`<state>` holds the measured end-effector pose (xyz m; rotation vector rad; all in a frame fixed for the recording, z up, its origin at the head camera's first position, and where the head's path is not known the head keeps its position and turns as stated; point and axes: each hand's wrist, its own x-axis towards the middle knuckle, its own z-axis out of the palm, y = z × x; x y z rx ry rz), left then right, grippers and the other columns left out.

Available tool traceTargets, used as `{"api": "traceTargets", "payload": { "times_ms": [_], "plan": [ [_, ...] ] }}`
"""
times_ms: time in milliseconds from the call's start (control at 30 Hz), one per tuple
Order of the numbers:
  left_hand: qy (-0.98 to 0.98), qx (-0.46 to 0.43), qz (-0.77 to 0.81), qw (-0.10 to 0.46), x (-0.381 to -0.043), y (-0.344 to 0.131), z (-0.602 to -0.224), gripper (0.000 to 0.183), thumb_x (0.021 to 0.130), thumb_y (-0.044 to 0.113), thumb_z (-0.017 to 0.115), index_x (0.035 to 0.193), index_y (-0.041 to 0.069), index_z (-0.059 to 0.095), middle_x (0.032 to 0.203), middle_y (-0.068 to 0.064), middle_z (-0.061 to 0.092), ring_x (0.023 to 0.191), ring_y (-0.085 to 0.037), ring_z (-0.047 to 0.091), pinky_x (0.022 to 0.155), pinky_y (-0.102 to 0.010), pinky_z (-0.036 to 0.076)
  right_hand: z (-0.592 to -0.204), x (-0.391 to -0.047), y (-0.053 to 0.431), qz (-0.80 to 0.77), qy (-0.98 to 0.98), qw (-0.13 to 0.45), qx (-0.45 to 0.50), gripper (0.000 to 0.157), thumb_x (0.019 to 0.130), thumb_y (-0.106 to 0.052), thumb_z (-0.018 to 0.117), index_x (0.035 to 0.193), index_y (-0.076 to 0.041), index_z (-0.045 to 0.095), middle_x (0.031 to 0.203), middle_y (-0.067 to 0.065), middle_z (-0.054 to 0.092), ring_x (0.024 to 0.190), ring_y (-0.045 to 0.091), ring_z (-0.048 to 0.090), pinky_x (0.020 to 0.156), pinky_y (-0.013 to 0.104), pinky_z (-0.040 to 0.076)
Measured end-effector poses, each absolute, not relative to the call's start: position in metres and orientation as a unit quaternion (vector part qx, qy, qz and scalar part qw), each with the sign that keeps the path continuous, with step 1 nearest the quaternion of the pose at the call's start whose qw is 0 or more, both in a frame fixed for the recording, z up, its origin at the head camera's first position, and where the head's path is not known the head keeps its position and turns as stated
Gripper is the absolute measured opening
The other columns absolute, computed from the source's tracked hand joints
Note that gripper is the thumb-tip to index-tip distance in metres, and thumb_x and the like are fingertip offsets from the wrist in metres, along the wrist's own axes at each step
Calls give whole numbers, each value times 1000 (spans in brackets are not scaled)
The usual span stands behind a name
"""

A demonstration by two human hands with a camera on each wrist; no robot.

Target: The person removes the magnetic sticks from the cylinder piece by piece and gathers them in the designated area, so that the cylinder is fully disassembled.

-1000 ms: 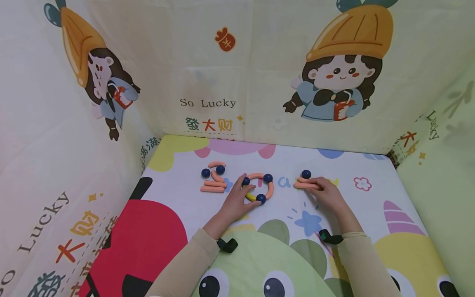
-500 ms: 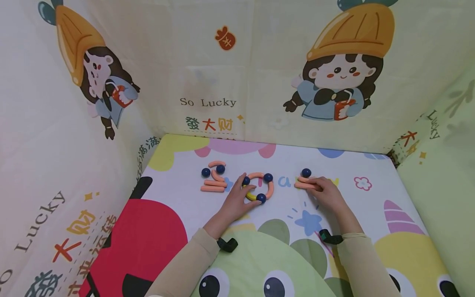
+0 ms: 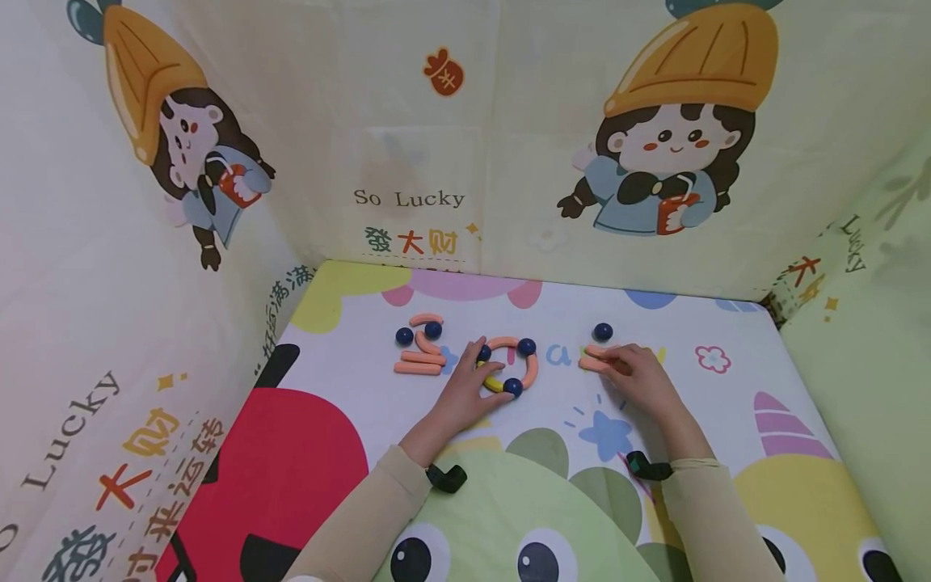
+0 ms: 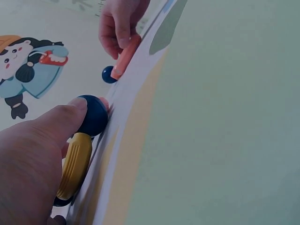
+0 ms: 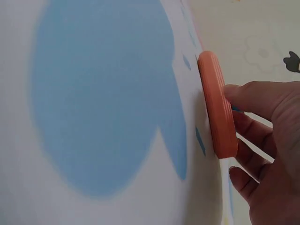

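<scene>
My left hand (image 3: 460, 394) holds the left side of a ring (image 3: 532, 372) of curved salmon rods, one yellow rod (image 4: 77, 164) and dark blue balls. In the left wrist view, its thumb presses a blue ball (image 4: 95, 117); the other fingertips are mostly hidden. To the right, my right hand (image 3: 643, 384) pinches a straight salmon toy rod (image 5: 217, 105) between thumb and fingers, the rod lying along the table. A second salmon rod (image 3: 595, 351) lies just behind it, partly covered by the fingers. Beyond both rods sits a loose dark blue ball (image 3: 603, 332).
Left of the ring, several salmon rods (image 3: 418, 369) and two dark blue balls (image 3: 404, 336) lie grouped on the patterned table cover (image 3: 378, 420). Printed cloth walls (image 3: 524, 218) enclose the table at the back and sides.
The loose blue ball has shifted slightly away, opening a gap from the rods. The right hand's rods have moved slightly right. The left hand and ring stay in place.
</scene>
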<state>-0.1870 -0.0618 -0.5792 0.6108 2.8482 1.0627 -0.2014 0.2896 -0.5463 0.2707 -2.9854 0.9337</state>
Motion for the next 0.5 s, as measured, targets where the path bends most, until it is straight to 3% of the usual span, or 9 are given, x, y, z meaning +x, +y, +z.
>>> {"api": "traceTargets", "payload": {
  "times_ms": [133, 300, 500],
  "plan": [
    [918, 205, 337, 20, -188, -61, -580, 53, 87, 64, 62, 132, 36, 60, 168, 6, 5, 155, -31, 2, 114, -61, 31, -539, -199, 279, 311, -946, 8, 91, 32, 91, -31, 72, 117, -12, 71, 112, 11, 64, 106, 29, 52, 91, 49, 45],
    [918, 215, 332, 14, -188, -60, -581, 44, 88, 63, 62, 127, 44, 63, 167, 5, 7, 155, -35, 3, 113, -64, 30, -534, -199, 259, 332, -933, 12, 141, 26, 93, -23, 70, 116, -11, 70, 105, 6, 65, 93, 21, 58, 82, 38, 52],
    [919, 218, 327, 0, -188, -58, -580, 40, 87, 60, 65, 123, 43, 67, 167, 3, 13, 154, -38, 7, 113, -62, 31, -536, -198, 225, 352, -913, -40, 200, 26, 94, -22, 69, 120, -18, 68, 106, -1, 64, 78, 12, 52, 69, 25, 47]
  ]
}}
